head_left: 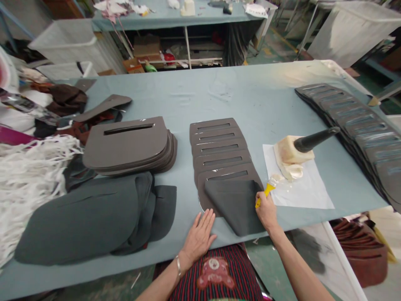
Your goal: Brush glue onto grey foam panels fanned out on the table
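Observation:
Flat on the table's near edge lies my left hand (200, 235), fingers spread, its fingertips by the lower edge of the overlapping brown slotted panels (219, 156). My right hand (266, 209) is wrapped round a yellow brush (268, 190), whose bristles are over a white sheet (318, 194). A dark grey fabric piece (236, 205) covers the nearest panel and reaches my right hand. On the sheet stands a cream glue-covered container (286, 152) with a black spout-like part (316, 139) pointing right.
Left of the panels sit a stack of brown slotted pieces (128, 146) and folded dark green fabric (84, 221). White strips (31, 184) heap at far left. More overlapping slotted panels (354, 121) lie at right. A second table (163, 19) stands behind.

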`<state>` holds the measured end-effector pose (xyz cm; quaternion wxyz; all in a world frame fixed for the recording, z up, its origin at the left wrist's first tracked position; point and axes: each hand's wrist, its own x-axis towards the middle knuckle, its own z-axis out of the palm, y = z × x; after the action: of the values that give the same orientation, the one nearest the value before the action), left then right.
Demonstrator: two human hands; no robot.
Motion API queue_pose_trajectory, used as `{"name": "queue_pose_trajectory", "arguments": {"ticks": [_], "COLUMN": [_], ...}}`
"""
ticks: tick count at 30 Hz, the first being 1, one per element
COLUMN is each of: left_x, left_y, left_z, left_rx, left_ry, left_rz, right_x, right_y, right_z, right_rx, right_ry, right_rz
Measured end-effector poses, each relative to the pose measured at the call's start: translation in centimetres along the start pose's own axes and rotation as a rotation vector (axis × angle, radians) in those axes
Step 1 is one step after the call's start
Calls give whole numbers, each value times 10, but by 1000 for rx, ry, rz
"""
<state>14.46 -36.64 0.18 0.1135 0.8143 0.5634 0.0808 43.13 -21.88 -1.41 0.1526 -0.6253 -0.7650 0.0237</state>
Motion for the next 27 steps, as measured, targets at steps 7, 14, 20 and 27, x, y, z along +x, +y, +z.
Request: {"name": "queue_pose_trajectory", "arguments": {"ticks": [7, 14, 20, 27], "left_x": [-19, 25, 63, 60], "left_y": [-15, -34, -40, -16], "left_z": [-4, -33, -44, -57], "left_rx": [14, -429, -1277, -1597], "left_ry": [242, 431, 332, 155], "left_rz": [-455, -682, -579, -572], "right_x": [4, 3, -12, 29], "right_y": [-3, -52, -103, -54], "right_z": [-4, -72, -178, -162], "right_rx": [27, 344, 674, 564], "right_ry": [23, 69, 63, 76], "right_rz": [26, -244, -415, -63]}}
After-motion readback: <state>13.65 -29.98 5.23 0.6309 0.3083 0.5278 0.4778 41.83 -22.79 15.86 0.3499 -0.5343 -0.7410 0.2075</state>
